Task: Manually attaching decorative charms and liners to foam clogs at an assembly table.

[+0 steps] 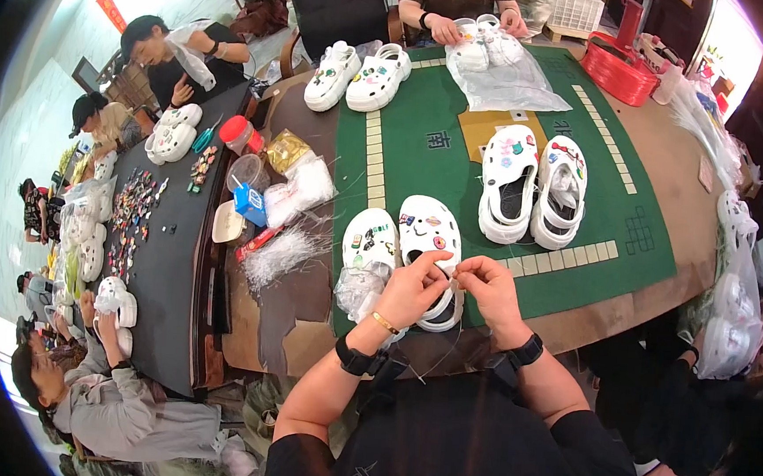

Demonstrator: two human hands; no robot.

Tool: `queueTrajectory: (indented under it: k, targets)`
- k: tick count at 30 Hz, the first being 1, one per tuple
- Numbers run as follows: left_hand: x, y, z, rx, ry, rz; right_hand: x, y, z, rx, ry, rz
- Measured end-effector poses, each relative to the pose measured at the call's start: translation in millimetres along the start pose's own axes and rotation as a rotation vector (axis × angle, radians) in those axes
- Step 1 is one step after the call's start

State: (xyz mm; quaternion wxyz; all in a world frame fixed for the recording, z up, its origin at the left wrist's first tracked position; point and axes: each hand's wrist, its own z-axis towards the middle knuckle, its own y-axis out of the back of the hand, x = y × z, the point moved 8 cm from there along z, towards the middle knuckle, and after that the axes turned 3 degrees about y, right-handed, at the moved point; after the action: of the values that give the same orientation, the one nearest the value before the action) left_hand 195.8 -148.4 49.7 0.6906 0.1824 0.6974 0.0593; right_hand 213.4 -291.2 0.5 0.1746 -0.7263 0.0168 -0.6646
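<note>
On the counter (695, 202) we saw a green mat (400, 168), which likely cushioned the work. Near its front edge stood the decorated white clog (425, 220), toe facing away from the person, presumably so its opening lay within reach. Above that opening, the left hand (409, 293) and right hand (491, 290) nearly met, fingertips bunched; whether they clamped anything, we could not tell. Small coloured charms (440, 242) studded the toe.

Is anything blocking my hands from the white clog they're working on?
Nothing visible: your left hand and right hand are right at the white clog. The crumpled plastic lies to its left, at the neighbouring clog.
</note>
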Motion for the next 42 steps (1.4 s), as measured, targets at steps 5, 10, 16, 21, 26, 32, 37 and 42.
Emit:
queueTrajectory:
  k: [5,10,16,21,26,32,37,42]
  targets:
    - [0.2,-0.9,-0.3,0.024,-0.008,0.013,3.2,-2.0,-0.5,0.024,0.022,-0.013]
    - [-1.2,-2.6,-0.9,0.049,-0.012,0.016,2.2,-0.7,0.8,0.049,0.041,-0.007]
    - [-3.3,-3.4,-0.8,0.080,-0.028,0.043,7.3,-5.2,0.4,0.098,0.035,-0.106]
    - [-1.4,-5.3,-0.9,0.096,-0.019,0.049,14.9,-9.1,-1.4,0.117,0.071,-0.231]
    - [-3.4,-5.5,-1.1,0.099,-0.026,0.054,22.4,-10.9,-3.9,0.133,0.137,-0.334]
    - [-1.7,-2.7,-1.0,0.079,-0.028,0.047,34.7,-13.7,-7.1,0.130,0.205,-0.425]
    - [-2.1,-5.1,0.7,0.090,-0.062,0.046,26.2,-12.0,-5.0,0.160,0.155,-0.456]
    - [-2.5,-5.0,-1.3,0.063,-0.104,0.107,27.0,-21.7,-7.3,0.223,0.135,-0.543]
